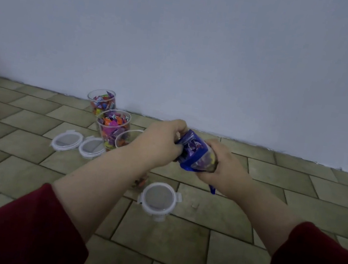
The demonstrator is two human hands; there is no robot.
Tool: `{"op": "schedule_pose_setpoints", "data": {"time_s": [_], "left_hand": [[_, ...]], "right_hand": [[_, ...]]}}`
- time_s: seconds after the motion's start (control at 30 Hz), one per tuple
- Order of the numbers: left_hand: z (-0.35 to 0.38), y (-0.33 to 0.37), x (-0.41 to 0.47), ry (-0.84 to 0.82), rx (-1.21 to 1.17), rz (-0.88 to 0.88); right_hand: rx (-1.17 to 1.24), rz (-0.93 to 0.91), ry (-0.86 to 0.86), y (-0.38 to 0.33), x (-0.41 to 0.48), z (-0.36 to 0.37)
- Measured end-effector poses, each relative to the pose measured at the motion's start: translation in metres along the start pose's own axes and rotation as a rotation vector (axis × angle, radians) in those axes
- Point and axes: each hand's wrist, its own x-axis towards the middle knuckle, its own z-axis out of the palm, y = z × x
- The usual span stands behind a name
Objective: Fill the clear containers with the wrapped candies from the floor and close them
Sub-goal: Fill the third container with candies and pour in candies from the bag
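A pale blue-grey wall [204, 46] fills the upper half of the view, from nine o'clock round to three, and meets a floor of greenish-brown tiles [197, 243] that takes up the lower half. From seven and five o'clock two forearms in dark red sleeves [17, 237] reach toward the centre. There the left hand [162, 143] and the right hand [224, 168] are both closed on a blue and purple candy bag [195, 152], held tilted above the floor: the left hand grips its upper end, the right hand is wrapped round its lower body, and a torn blue strip hangs down from the bag toward six o'clock. At about ten o'clock from the hands three clear containers stand in a row running away to the wall: the farthest container [102, 100] and the middle container [112, 127] are full of bright wrapped candies, and the nearest container [125, 139] is partly hidden behind the left wrist, so its fill cannot be judged. All three stand open. Two white-rimmed lids [67, 140] lie side by side on the tiles at nine o'clock, just beside the containers, and a third lid [159, 199] lies alone near six o'clock, under the hands.
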Motion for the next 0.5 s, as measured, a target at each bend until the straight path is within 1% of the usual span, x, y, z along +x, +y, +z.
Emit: {"op": "schedule_pose_setpoints", "data": {"time_s": [0.13,0.27,0.4,0.5], "left_hand": [[-0.031,-0.013,-0.003,-0.007,-0.059,0.006],[-0.063,-0.030,-0.005,0.112,-0.117,-0.011],[-0.086,-0.055,-0.003,0.152,-0.194,-0.092],[-0.096,-0.072,-0.001,0.173,-0.371,-0.172]], "right_hand": [[-0.061,-0.101,0.000,-0.018,0.026,0.005],[-0.133,-0.182,0.013,-0.046,0.061,0.010],[-0.338,-0.221,0.038,-0.058,0.093,0.017],[-0.491,-0.255,0.056,-0.068,0.107,0.022]]}}
